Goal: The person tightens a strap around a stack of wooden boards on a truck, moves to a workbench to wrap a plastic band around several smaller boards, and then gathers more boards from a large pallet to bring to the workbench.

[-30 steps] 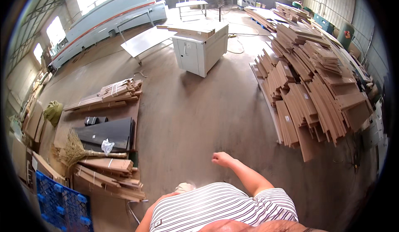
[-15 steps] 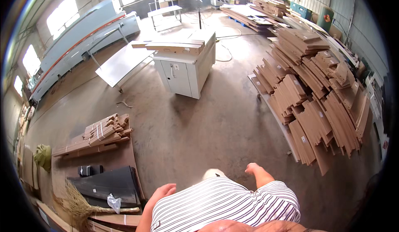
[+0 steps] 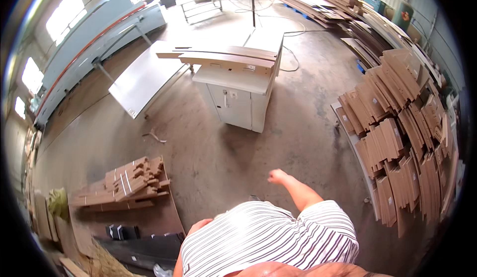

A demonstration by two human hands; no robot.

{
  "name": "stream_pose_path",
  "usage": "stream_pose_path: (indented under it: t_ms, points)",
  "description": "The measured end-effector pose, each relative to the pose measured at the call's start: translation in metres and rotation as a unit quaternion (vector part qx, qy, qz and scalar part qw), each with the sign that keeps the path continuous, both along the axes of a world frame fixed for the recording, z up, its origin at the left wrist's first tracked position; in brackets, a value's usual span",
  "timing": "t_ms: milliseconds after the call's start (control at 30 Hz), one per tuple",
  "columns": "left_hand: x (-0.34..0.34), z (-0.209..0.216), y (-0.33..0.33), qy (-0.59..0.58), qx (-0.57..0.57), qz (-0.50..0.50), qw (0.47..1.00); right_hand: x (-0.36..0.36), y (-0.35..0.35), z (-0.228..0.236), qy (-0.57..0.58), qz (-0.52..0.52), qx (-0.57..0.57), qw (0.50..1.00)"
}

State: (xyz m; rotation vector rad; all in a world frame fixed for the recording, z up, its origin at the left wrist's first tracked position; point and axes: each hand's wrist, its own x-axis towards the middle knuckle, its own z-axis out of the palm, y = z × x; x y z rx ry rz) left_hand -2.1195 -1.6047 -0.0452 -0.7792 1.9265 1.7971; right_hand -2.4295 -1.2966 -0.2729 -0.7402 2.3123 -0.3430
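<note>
My right hand [image 3: 278,176] swings out in front of my body over the bare floor, its fingers curled with nothing visible in them. By my left side, my left hand [image 3: 199,225] hangs with its fingers loosely stretched; my striped shirt hides part of it. Neither hand touches anything. Ahead stands a pale machine cabinet [image 3: 231,105] with long brown boards [image 3: 228,58] lying across its top. To the left of that cabinet is a white-topped table [image 3: 144,80].
Stacked brown panels [image 3: 392,138] stand on the right. At lower left lie strapped brown strips [image 3: 129,182], a dark panel [image 3: 149,249] and a straw broom [image 3: 109,262]. A long blue-grey machine [image 3: 99,43] lines the left wall. A cable [image 3: 296,61] trails on the floor.
I have moved forward, so the cabinet looks nearer and the panel stacks sit farther right. My right hand has swung forward; my left hand has dropped back beside my shirt.
</note>
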Motion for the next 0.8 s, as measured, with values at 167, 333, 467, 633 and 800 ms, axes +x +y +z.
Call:
stream_pose_path:
  t_ms: [167, 333, 467, 633, 800]
  points:
    - [-0.071, -0.014, -0.104, -0.023, -0.003, 0.028, 0.999, -0.131, -0.175, 0.085, 0.042, 0.003, -0.162, 0.986]
    - [-0.161, -0.024, -0.232, -0.022, -0.046, 0.006, 0.999, -0.194, -0.303, 0.108, 0.056, -0.025, -0.145, 0.988]
    - [-0.239, -0.018, -0.334, 0.002, -0.092, -0.08, 0.993, -0.203, -0.347, 0.08, -0.017, -0.036, -0.106, 0.994]
    - [-0.367, -0.001, -0.427, 0.083, -0.3, -0.291, 0.905, -0.24, -0.367, 0.12, -0.067, -0.122, -0.141, 0.98]
    - [-0.531, -0.006, -0.446, 0.179, -0.296, -0.369, 0.863, -0.333, -0.369, 0.128, 0.065, -0.262, -0.229, 0.935]
